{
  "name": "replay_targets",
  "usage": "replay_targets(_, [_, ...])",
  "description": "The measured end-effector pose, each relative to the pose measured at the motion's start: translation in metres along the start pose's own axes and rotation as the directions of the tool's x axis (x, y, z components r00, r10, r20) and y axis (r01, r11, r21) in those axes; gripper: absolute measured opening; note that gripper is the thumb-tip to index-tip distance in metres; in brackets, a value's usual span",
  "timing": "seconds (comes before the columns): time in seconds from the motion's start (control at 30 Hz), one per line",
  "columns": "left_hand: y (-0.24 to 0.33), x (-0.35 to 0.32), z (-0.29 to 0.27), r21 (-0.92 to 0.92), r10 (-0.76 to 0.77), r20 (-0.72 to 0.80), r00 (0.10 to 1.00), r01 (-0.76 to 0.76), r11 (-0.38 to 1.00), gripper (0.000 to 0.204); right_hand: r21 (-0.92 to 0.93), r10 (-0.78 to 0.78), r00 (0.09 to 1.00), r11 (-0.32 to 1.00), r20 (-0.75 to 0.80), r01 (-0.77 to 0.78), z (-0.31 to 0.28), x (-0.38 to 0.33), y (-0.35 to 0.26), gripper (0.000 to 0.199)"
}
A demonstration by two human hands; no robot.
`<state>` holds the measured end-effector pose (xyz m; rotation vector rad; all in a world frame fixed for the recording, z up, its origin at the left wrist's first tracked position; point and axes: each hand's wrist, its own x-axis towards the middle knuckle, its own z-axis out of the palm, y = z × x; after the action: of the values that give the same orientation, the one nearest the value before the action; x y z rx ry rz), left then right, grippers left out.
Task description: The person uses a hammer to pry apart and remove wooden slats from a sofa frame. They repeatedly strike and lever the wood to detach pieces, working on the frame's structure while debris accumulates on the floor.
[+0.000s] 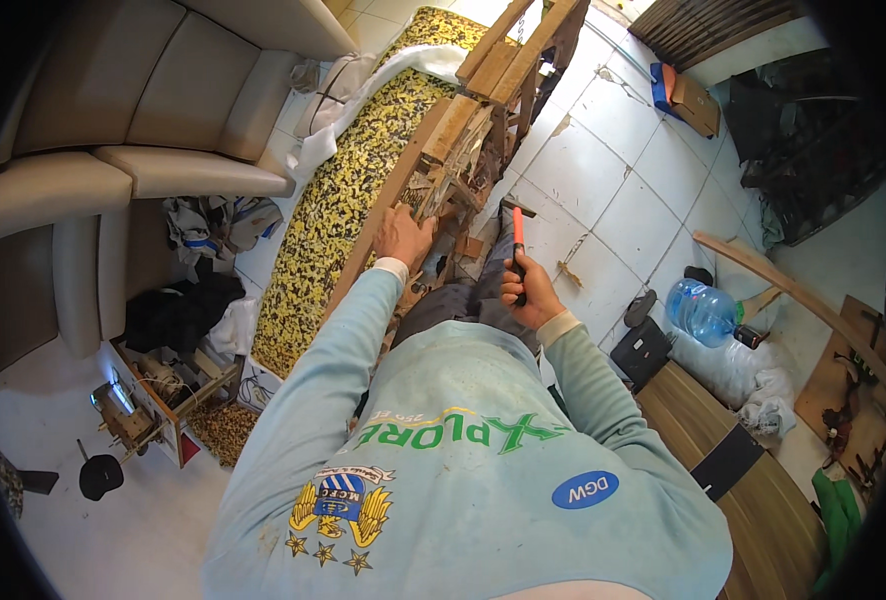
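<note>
My right hand (531, 291) is wrapped round the black grip of a hammer (518, 228) with a red-orange shaft. The hammer stands upright in the picture, its dark metal head at the far end, over the tiles beside my leg. My left hand (403, 238) lies on a wooden frame (450, 130), fingers curled at its long rail; whether something small is under the fingertips is hidden. The frame is rough and worn, with splintered wood and torn material inside. It runs away from me along a yellow-and-black speckled foam slab (363, 150).
A beige sofa (113, 170) stands at left. An opened wooden box (173, 410) with wires lies below it. To the right are a blue water bottle (701, 308), a long wooden strip (763, 268), a black case (641, 352) and brown panels (713, 450). Wood scraps litter the tiles.
</note>
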<state>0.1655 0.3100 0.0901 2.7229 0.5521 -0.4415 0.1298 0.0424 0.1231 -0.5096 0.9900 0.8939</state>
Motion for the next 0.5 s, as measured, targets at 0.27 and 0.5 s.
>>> replay_targets(0.27, [0.001,0.043,-0.056,-0.677,0.056,0.507,0.860,0.357,0.644,0.042,-0.167,-0.018,0.998,0.986,0.053,0.027,0.029,-0.003,0.015,0.030])
replay_targets(0.5, [0.019,0.052,-0.057,-0.797,-0.005,0.503,0.864,0.466,0.384,0.037,-0.292,0.058,0.997,0.956,0.050,-0.041,0.066,-0.010,0.014,0.031])
